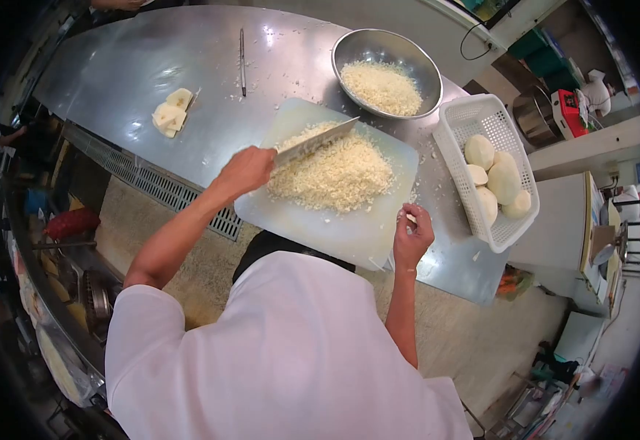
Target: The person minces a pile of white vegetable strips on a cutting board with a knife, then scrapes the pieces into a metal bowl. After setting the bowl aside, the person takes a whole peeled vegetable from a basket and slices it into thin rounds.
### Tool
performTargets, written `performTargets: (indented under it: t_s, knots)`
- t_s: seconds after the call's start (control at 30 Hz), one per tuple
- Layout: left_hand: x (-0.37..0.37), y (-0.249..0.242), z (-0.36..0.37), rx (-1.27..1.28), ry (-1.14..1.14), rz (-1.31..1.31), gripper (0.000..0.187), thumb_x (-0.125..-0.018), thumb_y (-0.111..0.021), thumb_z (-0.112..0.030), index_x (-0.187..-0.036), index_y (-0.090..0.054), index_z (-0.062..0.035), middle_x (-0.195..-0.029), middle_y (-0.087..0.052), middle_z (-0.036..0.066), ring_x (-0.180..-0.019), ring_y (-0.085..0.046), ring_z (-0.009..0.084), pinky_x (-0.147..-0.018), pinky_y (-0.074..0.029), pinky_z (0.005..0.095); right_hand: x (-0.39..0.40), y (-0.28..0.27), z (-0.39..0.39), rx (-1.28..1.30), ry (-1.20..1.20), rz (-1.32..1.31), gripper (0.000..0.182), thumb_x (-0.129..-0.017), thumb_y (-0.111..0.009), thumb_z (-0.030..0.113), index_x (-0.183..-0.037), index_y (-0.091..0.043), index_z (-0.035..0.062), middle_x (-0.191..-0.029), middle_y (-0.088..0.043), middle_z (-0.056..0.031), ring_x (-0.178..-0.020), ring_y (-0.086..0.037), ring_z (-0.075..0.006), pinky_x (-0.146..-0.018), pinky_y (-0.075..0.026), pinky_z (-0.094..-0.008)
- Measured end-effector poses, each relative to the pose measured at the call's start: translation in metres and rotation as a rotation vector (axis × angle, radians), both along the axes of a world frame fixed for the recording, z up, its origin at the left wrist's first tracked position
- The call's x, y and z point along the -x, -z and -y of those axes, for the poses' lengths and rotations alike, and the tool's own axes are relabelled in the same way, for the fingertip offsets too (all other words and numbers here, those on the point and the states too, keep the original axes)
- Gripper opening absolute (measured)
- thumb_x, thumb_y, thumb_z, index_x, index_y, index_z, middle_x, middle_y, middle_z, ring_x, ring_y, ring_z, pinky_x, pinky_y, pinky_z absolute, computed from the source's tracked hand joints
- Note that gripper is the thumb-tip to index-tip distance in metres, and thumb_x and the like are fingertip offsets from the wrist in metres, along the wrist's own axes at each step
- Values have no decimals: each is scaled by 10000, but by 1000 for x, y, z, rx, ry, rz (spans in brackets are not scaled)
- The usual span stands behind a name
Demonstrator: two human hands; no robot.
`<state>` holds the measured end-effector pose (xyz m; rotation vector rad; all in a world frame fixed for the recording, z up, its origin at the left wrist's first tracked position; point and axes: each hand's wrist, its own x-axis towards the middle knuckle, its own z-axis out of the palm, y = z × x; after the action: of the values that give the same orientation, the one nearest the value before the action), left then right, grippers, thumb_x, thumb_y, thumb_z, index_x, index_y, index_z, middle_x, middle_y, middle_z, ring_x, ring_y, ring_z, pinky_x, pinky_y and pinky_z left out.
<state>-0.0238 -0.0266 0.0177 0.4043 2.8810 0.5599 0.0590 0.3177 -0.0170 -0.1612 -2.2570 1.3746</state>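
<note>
My left hand (250, 174) is closed round the handle of a broad cleaver (316, 141). The blade stands on edge in a heap of finely chopped pale food (346, 176) on a whitish cutting board (357, 238). At the board's right edge my right hand (413, 229) is held with its fingers curled in; what they hold, if anything, is too small to name. Beyond the board a steel bowl (430, 70) holds more of the chopped food (382, 88).
A white plastic basket (507, 235) with several peeled pale vegetables (504, 182) stands right of the board. Cut pieces (170, 117) and a thin metal tool (242, 62) lie on the steel table (115, 73). Part of another person's arm (118, 4) shows at the top left.
</note>
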Motion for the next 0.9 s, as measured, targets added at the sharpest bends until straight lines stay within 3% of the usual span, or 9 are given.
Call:
performTargets:
  t_s: [0.13, 0.27, 0.47, 0.53, 0.57, 0.63, 0.67, 0.73, 0.9]
  knots:
    - [22, 8, 14, 34, 10, -263, 133, -870, -551, -111, -956, -601, -23, -718, -622, 224, -726, -619, 433, -654, -469, 519, 15, 7, -1, 76, -20, 22, 179, -826, -620, -68, -986, -665, -2, -998, -654, -87, -911, -645, -167, -712, -562, -269]
    - [53, 46, 9, 95, 38, -273, 113, -861, -542, -95, -930, -598, -25, -690, -621, 212, -700, -623, 426, -642, -480, 513, 44, 26, 1, 33, -69, 28, 202, -839, -607, -58, -1023, -665, 3, -1045, -658, -97, -960, -643, -185, -753, -556, -289]
    - [25, 26, -26, 89, 285, -205, 85, -846, -549, -92, -894, -582, -29, -664, -612, 209, -678, -619, 426, -624, -482, 508, 109, 65, -6, -111, -108, 14, 263, -949, -504, 118, -1144, -662, 39, -1230, -621, -166, -1167, -570, -318, -995, -438, -392]
    - [4, 7, -17, 21, 167, -214, 86, -853, -553, -96, -884, -571, -18, -656, -599, 215, -677, -614, 425, -609, -475, 503, 129, 79, -6, -104, -181, 41, 336, -988, -454, 228, -1215, -632, 56, -1284, -586, -184, -1244, -502, -348, -1068, -357, -402]
    - [-9, 1, -9, 33, 182, -197, 86, -853, -553, -96, -884, -571, -18, -656, -599, 215, -677, -614, 425, -609, -475, 503, 135, 86, -4, -88, -169, 57, 336, -988, -454, 228, -1215, -632, 56, -1284, -586, -184, -1244, -502, -348, -1068, -357, -402]
    - [-38, -8, 13, -97, -110, -184, 83, -861, -562, -94, -865, -558, -12, -663, -597, 224, -696, -617, 420, -602, -470, 496, 141, 90, 1, -330, -266, 16, 387, -1007, -424, 296, -1257, -603, 60, -1306, -569, -182, -1264, -479, -343, -1072, -349, -394]
    - [-51, -8, 21, -85, -98, -168, 83, -861, -562, -94, -865, -558, -12, -663, -597, 224, -696, -617, 420, -602, -470, 496, 144, 90, 5, -315, -257, 33, 387, -1007, -424, 296, -1257, -603, 60, -1306, -569, -182, -1264, -479, -343, -1072, -349, -394]
    - [-74, -8, 31, 74, -299, -121, 100, -878, -520, -73, -894, -584, 2, -680, -622, 237, -678, -629, 434, -629, -484, 535, 144, 83, 20, -214, -459, 6, 427, -1016, -400, 342, -1276, -588, 60, -1314, -563, -177, -1276, -460, -343, -1078, -338, -398]
    - [-108, 28, -48, -4, -375, -3, 177, -883, -516, -91, -876, -579, 75, -662, -613, 274, -655, -641, 433, -606, -513, 530, 131, 47, 63, 94, -690, 135, 414, -1002, -445, 336, -1142, -655, 8, -1176, -639, -189, -1123, -576, -367, -985, -431, -373]
